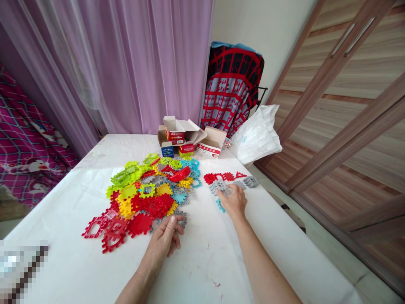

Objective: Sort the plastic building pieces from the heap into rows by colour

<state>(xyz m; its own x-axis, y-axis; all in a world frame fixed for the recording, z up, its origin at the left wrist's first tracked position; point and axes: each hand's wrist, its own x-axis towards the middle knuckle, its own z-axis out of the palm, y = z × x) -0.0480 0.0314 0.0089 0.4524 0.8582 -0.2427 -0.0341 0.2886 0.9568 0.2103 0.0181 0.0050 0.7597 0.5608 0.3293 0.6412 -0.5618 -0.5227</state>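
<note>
Head view: well right of the heap of toothed plastic pieces (148, 185), a wooden wardrobe (335, 118). Behind the heap, a lilac curtain (139, 63). Beneath the heap, a table (218, 261) covered in white. Well left of the heap, checked fabric (28, 143) in pink and purple. Behind the heap and off to its right, a red, black and pale patterned cloth (226, 88); in front of that, farther back than the heap, a white bag (257, 137). The heap itself: loose and overlapping, lime toward its far left, red toward its near left, light blue along its far right. Just behind the heap, opened cardboard boxes (210, 145). At the heap's near right edge, left hand (167, 234), fingers half curled; cannot tell whether gripping or touching anything. Right of the heap, right hand (234, 199), thumb and fingers narrowed on grey pieces (218, 185). Also right of the heap, just beyond that hand, a row of red pieces (221, 177). Between heap and right hand, smallest, a light-blue piece (220, 206).
</note>
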